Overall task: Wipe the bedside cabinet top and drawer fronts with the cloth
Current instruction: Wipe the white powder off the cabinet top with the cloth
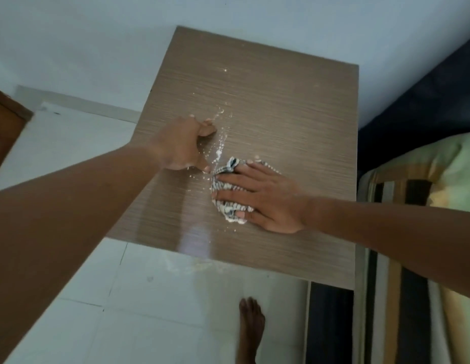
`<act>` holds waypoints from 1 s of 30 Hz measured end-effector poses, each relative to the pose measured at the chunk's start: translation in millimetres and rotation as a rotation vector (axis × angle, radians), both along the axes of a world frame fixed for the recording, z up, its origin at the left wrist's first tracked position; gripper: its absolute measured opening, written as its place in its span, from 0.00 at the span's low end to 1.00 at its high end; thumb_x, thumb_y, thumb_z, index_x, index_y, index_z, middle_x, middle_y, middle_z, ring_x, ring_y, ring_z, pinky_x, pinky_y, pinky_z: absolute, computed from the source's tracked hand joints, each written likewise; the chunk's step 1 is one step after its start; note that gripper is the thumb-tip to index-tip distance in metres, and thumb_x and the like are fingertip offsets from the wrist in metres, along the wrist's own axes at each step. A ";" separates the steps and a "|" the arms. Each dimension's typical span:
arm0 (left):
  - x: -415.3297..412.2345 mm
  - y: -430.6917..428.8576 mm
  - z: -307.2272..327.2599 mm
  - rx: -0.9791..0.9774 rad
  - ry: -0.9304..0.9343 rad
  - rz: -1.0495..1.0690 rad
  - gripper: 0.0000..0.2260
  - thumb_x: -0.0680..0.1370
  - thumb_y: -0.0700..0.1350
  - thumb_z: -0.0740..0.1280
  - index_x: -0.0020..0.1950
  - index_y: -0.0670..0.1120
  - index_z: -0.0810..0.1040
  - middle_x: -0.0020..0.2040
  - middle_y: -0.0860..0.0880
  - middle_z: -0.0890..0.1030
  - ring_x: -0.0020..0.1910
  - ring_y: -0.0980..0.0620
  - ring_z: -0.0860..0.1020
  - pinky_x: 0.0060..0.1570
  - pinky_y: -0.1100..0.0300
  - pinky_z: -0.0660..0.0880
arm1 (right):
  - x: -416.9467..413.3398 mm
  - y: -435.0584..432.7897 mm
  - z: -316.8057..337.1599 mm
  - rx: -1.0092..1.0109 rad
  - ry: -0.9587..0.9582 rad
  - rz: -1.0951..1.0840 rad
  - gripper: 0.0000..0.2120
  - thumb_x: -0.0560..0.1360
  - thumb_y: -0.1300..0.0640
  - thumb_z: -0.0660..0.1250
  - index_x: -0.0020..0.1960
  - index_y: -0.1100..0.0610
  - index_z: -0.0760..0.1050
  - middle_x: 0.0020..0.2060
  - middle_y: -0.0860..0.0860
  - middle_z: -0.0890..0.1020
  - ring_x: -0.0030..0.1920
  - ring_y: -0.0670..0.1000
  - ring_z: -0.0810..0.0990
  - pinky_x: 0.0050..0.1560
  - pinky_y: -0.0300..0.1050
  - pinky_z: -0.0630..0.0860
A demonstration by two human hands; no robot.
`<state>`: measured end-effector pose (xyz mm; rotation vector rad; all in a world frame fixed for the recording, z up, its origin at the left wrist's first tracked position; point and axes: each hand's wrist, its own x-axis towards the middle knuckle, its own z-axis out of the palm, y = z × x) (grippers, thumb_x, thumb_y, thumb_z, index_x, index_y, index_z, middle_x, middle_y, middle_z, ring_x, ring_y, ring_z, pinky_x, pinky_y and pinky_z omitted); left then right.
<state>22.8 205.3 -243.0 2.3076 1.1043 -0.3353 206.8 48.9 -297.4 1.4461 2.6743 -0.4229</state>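
Note:
The bedside cabinet top (281,101) is a brown wood-grain panel seen from above. White powdery spill (219,145) streaks its middle. A crumpled striped cloth (226,185) lies on the top, pressed flat under my right hand (262,198), whose fingers spread over it. My left hand (186,143) rests on the top just left of the spill, fingers curled into a loose fist with nothing visible in it. The drawer fronts are hidden below the top.
A bed with a dark headboard (425,101), a pillow (444,166) and striped bedding (412,298) stands right against the cabinet. White floor tiles (149,311) lie in front, with my bare foot (251,327) on them. A brown door edge (5,127) is at far left.

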 end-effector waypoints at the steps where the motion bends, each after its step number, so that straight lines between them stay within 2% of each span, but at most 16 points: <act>1: -5.3 -1.1 -1.7 0.008 -0.009 0.007 0.44 0.67 0.51 0.79 0.78 0.49 0.61 0.79 0.50 0.60 0.78 0.46 0.56 0.74 0.52 0.50 | -9.7 -10.9 -1.2 -0.003 0.001 0.027 0.26 0.85 0.41 0.48 0.81 0.42 0.53 0.81 0.47 0.55 0.82 0.55 0.49 0.81 0.59 0.47; 4: -16.3 -5.1 -8.2 0.039 -0.043 0.074 0.42 0.67 0.54 0.79 0.77 0.49 0.65 0.78 0.52 0.63 0.77 0.47 0.59 0.74 0.53 0.54 | -34.9 -42.1 -6.0 0.007 0.024 0.091 0.25 0.85 0.43 0.53 0.81 0.44 0.57 0.81 0.48 0.58 0.81 0.55 0.53 0.80 0.58 0.50; 8: -25.3 -17.3 -15.8 0.059 -0.135 0.192 0.37 0.68 0.53 0.78 0.74 0.48 0.69 0.74 0.49 0.71 0.74 0.45 0.66 0.71 0.53 0.60 | -52.2 -72.5 -16.8 0.067 0.148 0.117 0.23 0.83 0.53 0.59 0.77 0.50 0.68 0.77 0.51 0.67 0.79 0.56 0.60 0.81 0.52 0.53; 12: -32.8 -25.8 -17.5 0.073 -0.170 0.222 0.35 0.69 0.53 0.78 0.74 0.49 0.70 0.72 0.47 0.73 0.71 0.44 0.70 0.70 0.52 0.63 | -53.8 -74.0 -8.1 0.159 0.272 0.172 0.21 0.79 0.61 0.63 0.71 0.56 0.75 0.70 0.57 0.75 0.71 0.59 0.73 0.71 0.53 0.72; 15: -35.9 -21.5 -12.5 0.056 -0.170 0.246 0.32 0.69 0.52 0.78 0.71 0.51 0.73 0.66 0.48 0.78 0.64 0.45 0.76 0.65 0.51 0.70 | -39.5 -37.6 10.4 0.199 0.335 -0.074 0.26 0.76 0.63 0.62 0.73 0.54 0.70 0.70 0.61 0.72 0.67 0.60 0.73 0.64 0.53 0.77; 17: -37.4 -16.4 -8.4 0.044 -0.164 0.257 0.31 0.69 0.51 0.78 0.71 0.50 0.74 0.64 0.47 0.79 0.62 0.45 0.76 0.62 0.52 0.71 | -23.4 0.9 21.0 0.255 0.371 -0.283 0.25 0.77 0.62 0.60 0.74 0.54 0.69 0.69 0.63 0.72 0.66 0.62 0.74 0.63 0.55 0.76; 19: -38.2 -12.3 -6.0 0.042 -0.132 0.268 0.34 0.69 0.52 0.78 0.72 0.49 0.72 0.67 0.46 0.77 0.65 0.43 0.74 0.64 0.51 0.69 | -7.0 40.0 28.8 0.276 0.384 -0.418 0.23 0.79 0.59 0.59 0.73 0.57 0.72 0.68 0.63 0.73 0.65 0.62 0.74 0.65 0.55 0.74; 22: -40.5 -5.7 -5.0 0.034 -0.075 0.322 0.40 0.66 0.56 0.79 0.73 0.48 0.69 0.73 0.47 0.71 0.73 0.42 0.66 0.70 0.46 0.63 | 15.4 92.9 31.2 0.263 0.372 -0.524 0.22 0.80 0.61 0.60 0.73 0.59 0.72 0.70 0.62 0.72 0.67 0.62 0.73 0.67 0.49 0.69; 24: -40.4 0.3 -5.4 0.031 -0.025 0.354 0.45 0.62 0.58 0.80 0.75 0.48 0.68 0.75 0.48 0.68 0.76 0.41 0.60 0.72 0.42 0.61 | 29.4 125.7 29.4 0.278 0.367 -0.595 0.22 0.80 0.61 0.60 0.74 0.58 0.71 0.71 0.60 0.71 0.68 0.61 0.72 0.69 0.52 0.70; 28: -34.4 11.4 -6.5 0.003 0.049 0.371 0.50 0.57 0.58 0.82 0.76 0.51 0.66 0.79 0.50 0.61 0.78 0.40 0.55 0.73 0.38 0.58 | 58.9 190.6 25.9 0.283 0.362 -0.767 0.23 0.82 0.56 0.59 0.77 0.56 0.65 0.73 0.58 0.67 0.70 0.59 0.71 0.70 0.51 0.69; 30: -32.5 15.4 -8.3 0.008 0.064 0.378 0.50 0.56 0.59 0.82 0.75 0.53 0.68 0.77 0.50 0.64 0.77 0.40 0.56 0.72 0.39 0.59 | 71.3 217.4 14.8 0.240 0.335 -0.831 0.25 0.83 0.52 0.58 0.78 0.55 0.63 0.75 0.58 0.65 0.73 0.59 0.67 0.73 0.51 0.66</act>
